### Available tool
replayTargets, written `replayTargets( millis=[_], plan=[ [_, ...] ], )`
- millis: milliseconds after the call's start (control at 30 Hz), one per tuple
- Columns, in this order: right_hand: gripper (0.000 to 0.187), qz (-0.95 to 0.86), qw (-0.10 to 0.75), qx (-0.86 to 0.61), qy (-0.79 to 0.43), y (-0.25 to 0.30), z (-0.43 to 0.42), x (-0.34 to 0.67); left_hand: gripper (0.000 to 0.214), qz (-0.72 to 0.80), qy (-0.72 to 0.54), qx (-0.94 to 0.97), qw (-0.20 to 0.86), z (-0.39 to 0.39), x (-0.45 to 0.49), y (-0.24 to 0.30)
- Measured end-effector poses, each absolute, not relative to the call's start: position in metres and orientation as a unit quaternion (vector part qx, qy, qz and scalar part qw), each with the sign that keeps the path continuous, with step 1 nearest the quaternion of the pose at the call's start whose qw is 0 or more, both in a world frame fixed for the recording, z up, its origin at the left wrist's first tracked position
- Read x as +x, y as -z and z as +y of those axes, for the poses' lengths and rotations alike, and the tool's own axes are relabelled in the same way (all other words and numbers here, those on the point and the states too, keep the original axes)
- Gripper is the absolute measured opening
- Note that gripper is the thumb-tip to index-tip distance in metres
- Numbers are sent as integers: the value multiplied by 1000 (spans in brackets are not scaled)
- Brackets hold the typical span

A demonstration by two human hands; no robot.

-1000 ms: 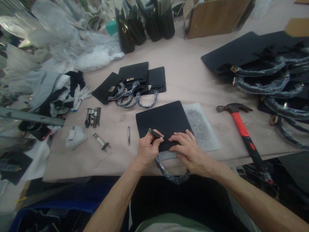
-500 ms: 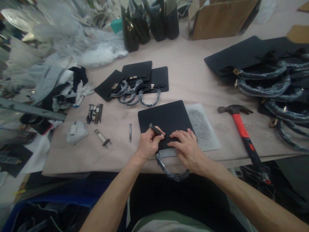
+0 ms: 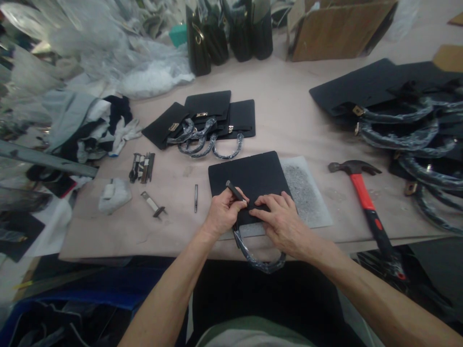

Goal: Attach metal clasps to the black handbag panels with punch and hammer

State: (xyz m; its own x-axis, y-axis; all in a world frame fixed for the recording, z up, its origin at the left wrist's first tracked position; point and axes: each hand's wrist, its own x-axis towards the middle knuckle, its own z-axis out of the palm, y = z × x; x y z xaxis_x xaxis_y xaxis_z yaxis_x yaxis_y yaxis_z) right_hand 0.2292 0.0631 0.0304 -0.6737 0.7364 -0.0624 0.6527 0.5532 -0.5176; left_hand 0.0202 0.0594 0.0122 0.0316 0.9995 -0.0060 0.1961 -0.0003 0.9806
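Left fingers (image 3: pixel 238 206) round rod (image 3: pixel 234 190); panel (image 3: pixel 249 173) beneath

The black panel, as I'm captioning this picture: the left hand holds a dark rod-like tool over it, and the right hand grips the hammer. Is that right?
Not the last part: in the head view, the right hand rests on the black panel, while the hammer lies on the table to the right. The left hand does hold a dark rod-like tool over the black panel.

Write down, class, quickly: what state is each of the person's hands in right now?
Left hand: closed, holding a dark rod-shaped tool.
Right hand: open, resting on the black panel.
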Motion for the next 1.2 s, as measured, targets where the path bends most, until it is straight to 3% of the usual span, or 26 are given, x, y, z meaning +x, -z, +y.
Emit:
replayTargets(
  millis=[467,633,733,800,900,1033,1100,1200],
  plan=[
    [50,-905,90,-344,-235,-21,62,245,8,553,-440,601,374,51,28,-10],
    [38,-871,232,-334,-276,-15,56,253,7,568,-426,640,292,45,32,-11],
    [31,-805,349,-410,-247,-11,52,267,7,572,-414,658,263,43,34,-10],
    [27,-765,376,-485,-194,-8,52,283,8,566,-411,671,247,42,34,-8],
    [30,-723,315,-610,-75,-5,55,318,9,558,-406,689,219,43,34,-6],
    [48,-665,119,-737,-15,-9,64,364,9,542,-401,712,196,44,33,-4],
    [43,-599,109,-787,-99,-13,71,381,10,532,-400,722,189,45,33,-3],
    [17,-466,194,-813,-290,-20,83,397,11,529,-399,728,175,45,33,-2]
  ],
)
